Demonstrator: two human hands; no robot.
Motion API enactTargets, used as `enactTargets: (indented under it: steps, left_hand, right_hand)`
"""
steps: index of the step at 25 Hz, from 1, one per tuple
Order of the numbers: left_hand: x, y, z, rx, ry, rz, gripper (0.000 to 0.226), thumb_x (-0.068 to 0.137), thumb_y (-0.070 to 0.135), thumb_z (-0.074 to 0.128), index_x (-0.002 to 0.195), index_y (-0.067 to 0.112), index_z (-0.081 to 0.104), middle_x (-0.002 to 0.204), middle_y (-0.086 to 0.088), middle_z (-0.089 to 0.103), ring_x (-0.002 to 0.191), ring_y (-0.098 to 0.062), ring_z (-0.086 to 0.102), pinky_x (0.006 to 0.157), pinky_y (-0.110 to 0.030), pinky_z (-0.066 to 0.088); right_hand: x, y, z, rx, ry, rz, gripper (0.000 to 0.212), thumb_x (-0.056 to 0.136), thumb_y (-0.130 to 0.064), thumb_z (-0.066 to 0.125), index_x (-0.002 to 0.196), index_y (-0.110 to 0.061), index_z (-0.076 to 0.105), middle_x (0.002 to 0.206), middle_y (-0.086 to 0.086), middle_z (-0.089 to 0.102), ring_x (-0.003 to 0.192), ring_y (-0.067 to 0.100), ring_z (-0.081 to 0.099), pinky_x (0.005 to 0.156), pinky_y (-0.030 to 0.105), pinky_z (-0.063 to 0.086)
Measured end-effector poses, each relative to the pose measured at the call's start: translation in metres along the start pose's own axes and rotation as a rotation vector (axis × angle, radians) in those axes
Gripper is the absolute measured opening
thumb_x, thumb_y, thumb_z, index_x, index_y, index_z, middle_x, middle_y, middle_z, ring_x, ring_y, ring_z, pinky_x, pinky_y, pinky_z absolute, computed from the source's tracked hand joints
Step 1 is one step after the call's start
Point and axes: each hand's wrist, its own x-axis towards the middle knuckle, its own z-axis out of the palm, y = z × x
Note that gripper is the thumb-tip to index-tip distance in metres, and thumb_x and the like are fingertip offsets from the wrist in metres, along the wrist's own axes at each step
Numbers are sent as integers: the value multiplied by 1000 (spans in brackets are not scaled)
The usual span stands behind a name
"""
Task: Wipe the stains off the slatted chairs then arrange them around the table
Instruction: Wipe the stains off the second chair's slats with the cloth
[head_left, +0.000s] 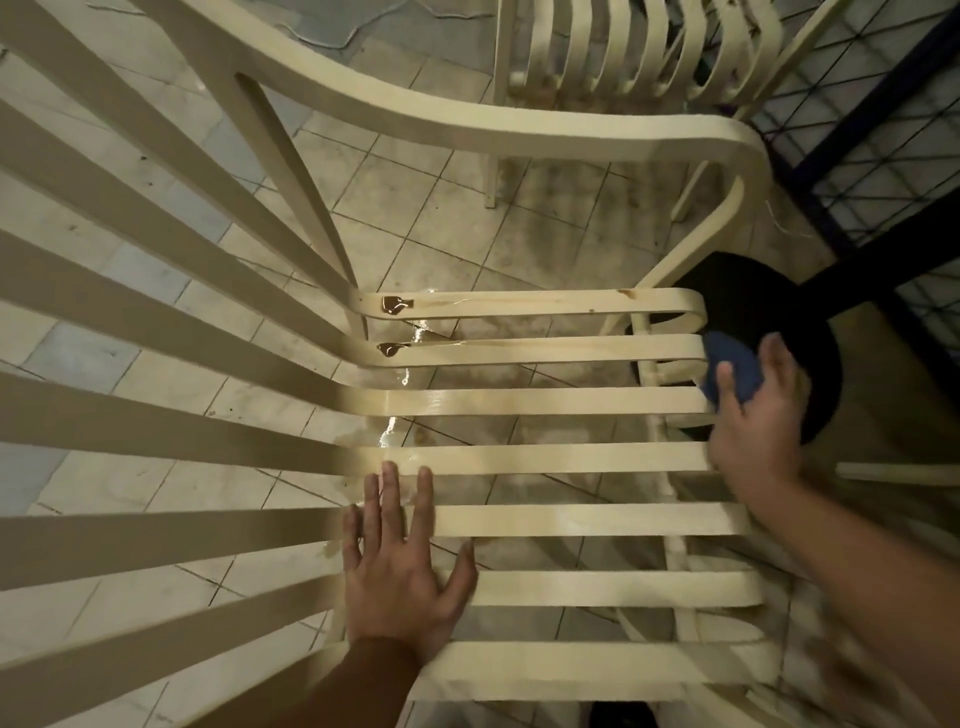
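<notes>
**Item:** cream slatted chair (571, 400), seen from above. Its seat slats run left to right across the view, and its back slats fan off to the left.

**Marks:** two dark brown stains (395, 305) sit pooled on the two farthest seat slats, at the bend where seat meets back.

**Left hand** (400, 566): fingers straight and spread, pressed flat on the nearer seat slats, holding nothing.

**Right hand** (753, 415): fingers wrapped round a blue cloth pad (727, 366) at the seat's front edge, blurred by motion.

**Governing relation:** the stains lie at the opposite end of the slats from the pad, along the slats' long axis. The left hand is nearer them, but the right hand carries the pad, so a reach along the slats toward the back seems called for.

**Surroundings:** second cream slatted chair (639, 52) beyond, wet tiled floor (441, 208), dark metal grille (883, 130).

**Unclear:** a black round object (753, 296) below the seat front is partly hidden, and its nature cannot be told. Whether the pad is cloth or sponge cannot be told either. The chair legs are mostly concealed.
</notes>
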Motion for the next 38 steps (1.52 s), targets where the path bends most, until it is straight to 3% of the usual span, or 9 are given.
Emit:
enactTargets:
  steps: [10, 14, 17, 19, 22, 26, 29, 32, 38]
  left_hand:
    - [0, -1, 1, 6, 2, 1, 86, 92, 66, 36, 165, 26, 13, 173, -7, 0, 159, -27, 0, 126, -54, 9]
    - [0, -1, 1, 5, -2, -7, 86, 91, 65, 37, 164, 26, 14, 172, -8, 2, 159, -28, 2, 125, -55, 12]
    - [0, 0, 0, 12, -10, -7, 85, 92, 65, 37, 165, 27, 14, 172, -7, 1, 159, -27, 0, 126, -53, 9]
    - [0, -1, -1, 9, -19, -7, 85, 92, 66, 36, 164, 27, 14, 173, -7, 0, 159, -27, -1, 126, -53, 8]
    - [-1, -1, -2, -7, -18, -8, 85, 92, 65, 38, 164, 26, 15, 173, -7, 0, 159, -27, -1, 126, -52, 7]
    - [0, -2, -3, -4, -29, 1, 86, 93, 64, 38, 165, 25, 12, 172, -8, -1, 159, -28, -2, 126, -50, 3]
    - [0, -1, -3, 2, -35, -3, 86, 94, 64, 38, 165, 26, 10, 172, -8, -2, 159, -29, -2, 126, -49, 2]
    - [-1, -1, -3, -2, -35, -4, 86, 93, 64, 39, 165, 25, 10, 172, -8, -2, 159, -29, -2, 125, -49, 4]
    - [0, -1, -1, 9, -38, -7, 89, 92, 63, 44, 165, 24, 10, 172, -9, -1, 159, -30, -1, 125, -52, 7]
  right_hand:
    - [-16, -74, 60, -435, -121, -354, 72, 98, -23, 59, 158, -2, 25, 166, 17, 23, 156, 30, 15, 128, 45, 8]
    - [-56, -127, 99, -260, -249, -536, 70, 98, -15, 58, 159, -6, 25, 166, 12, 24, 156, 28, 15, 127, 38, -1]
    - [-63, -165, 115, -160, -450, -613, 56, 86, -3, 66, 141, -5, 51, 147, 10, 50, 142, 32, 39, 123, 36, 22]
    - [-59, -190, 109, 2, -616, -553, 34, 87, 4, 60, 117, -11, 63, 116, 2, 59, 118, 29, 53, 94, 35, 40]
    - [-47, -199, 78, 212, -703, -260, 36, 105, -19, 53, 141, -16, 55, 130, 4, 61, 122, 24, 56, 98, 34, 45]
    - [-31, -155, 20, 558, -388, 113, 25, 106, -32, 50, 123, -18, 62, 104, -6, 71, 101, 14, 69, 86, 30, 54]
    - [-29, -105, -14, 390, -88, 164, 36, 106, -32, 47, 139, -18, 54, 123, -3, 63, 117, 14, 60, 93, 21, 45]
    - [-16, -60, -7, -129, 84, -17, 53, 101, -15, 57, 151, -12, 41, 159, 8, 41, 152, 27, 27, 126, 48, 14]
    - [-49, -103, 77, -456, -403, -402, 74, 107, -45, 32, 161, -21, -13, 169, 0, -17, 154, 22, -19, 126, 53, -7]
